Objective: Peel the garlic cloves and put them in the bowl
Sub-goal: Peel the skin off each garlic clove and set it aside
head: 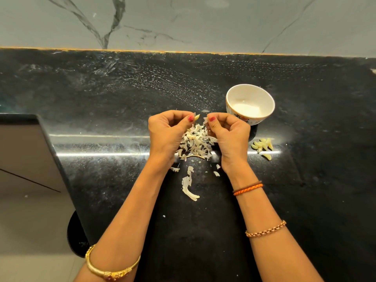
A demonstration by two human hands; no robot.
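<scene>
Head view. Left hand [165, 132]: fingers curled, pinching a garlic clove [197, 117] at the fingertips, held above the counter. Right hand [228, 135]: fingers curled, pinching a scrap of skin [205, 120] just beside the clove. Pile of peelings [195, 144]: on the black counter [122, 94], beneath and between the hands. Bowl [249, 104]: white, upright, right of the hands. Peeled cloves [262, 146]: small cluster on the counter, near the bowl, outside it. Loose peel strip [189, 189]: between the forearms.
</scene>
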